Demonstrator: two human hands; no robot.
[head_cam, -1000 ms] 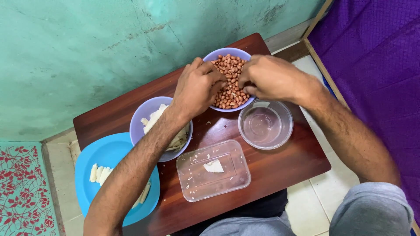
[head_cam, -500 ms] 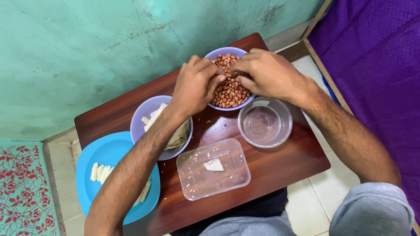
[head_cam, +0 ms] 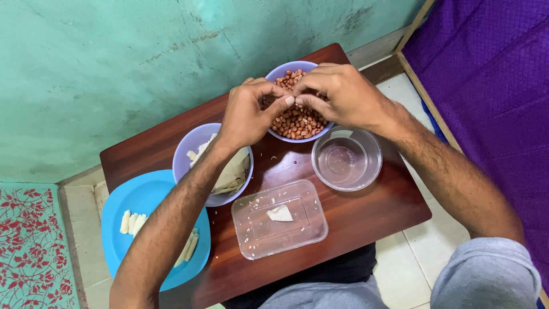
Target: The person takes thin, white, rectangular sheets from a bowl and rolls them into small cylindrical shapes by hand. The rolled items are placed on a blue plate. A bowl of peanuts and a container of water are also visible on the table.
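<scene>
Both hands meet above a lilac bowl of peanuts [head_cam: 297,117] that stands at the far edge of a small dark wooden table [head_cam: 366,214]. The left hand [head_cam: 249,111] comes in from the near left, its thumb and forefinger pinched together at the fingertips; the right hand [head_cam: 340,94] reaches from the right, its fingers curled and pinched likewise, the tips of the two hands touching just over the nuts. Whatever sits between the fingertips is too small to make out, so I cannot tell whether a nut is grasped. The bowl lies directly beneath and slightly nearer than the joined fingertips, partly hidden by both hands.

Just right of and nearer than the peanuts stands a clear round bowl [head_cam: 346,159]. A second lilac bowl [head_cam: 194,149], holding pale papery pieces, lies under the left forearm. In front of it rests a clear rectangular container [head_cam: 280,220] with a white scrap and crumbs. A blue plate [head_cam: 123,197] with pale sticks overhangs the table's left end
</scene>
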